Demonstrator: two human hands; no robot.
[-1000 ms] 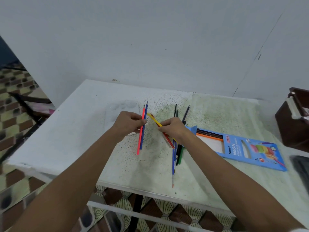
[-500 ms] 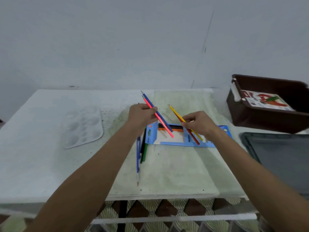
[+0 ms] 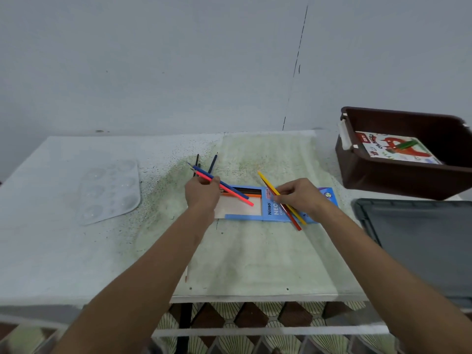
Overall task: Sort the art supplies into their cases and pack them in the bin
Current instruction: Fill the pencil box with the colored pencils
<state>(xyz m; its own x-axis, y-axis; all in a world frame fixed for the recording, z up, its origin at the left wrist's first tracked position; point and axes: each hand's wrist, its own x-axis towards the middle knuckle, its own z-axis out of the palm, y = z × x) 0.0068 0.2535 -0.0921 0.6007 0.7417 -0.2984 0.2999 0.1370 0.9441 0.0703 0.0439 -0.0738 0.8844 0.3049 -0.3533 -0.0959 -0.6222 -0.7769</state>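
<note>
Since half a second ago your view has swung right, bringing the brown bin (image 3: pixel 398 175) fully in at 2 o'clock, and both hands have dropped closer to the blue pencil box (image 3: pixel 270 212) at table centre. An oil pastel box (image 3: pixel 396 149) already lies in the bin and a few pencils sit in the pencil box's open tray, but loose dark pencils (image 3: pixel 212 163) remain at 11 o'clock, so you look well short of done. Your left hand (image 3: pixel 203 195) grips a pink pencil and a blue one (image 3: pixel 224 189), your right hand (image 3: pixel 300 196) pinches a yellow and a red pencil (image 3: pixel 281 199), both pairs over the box.
</note>
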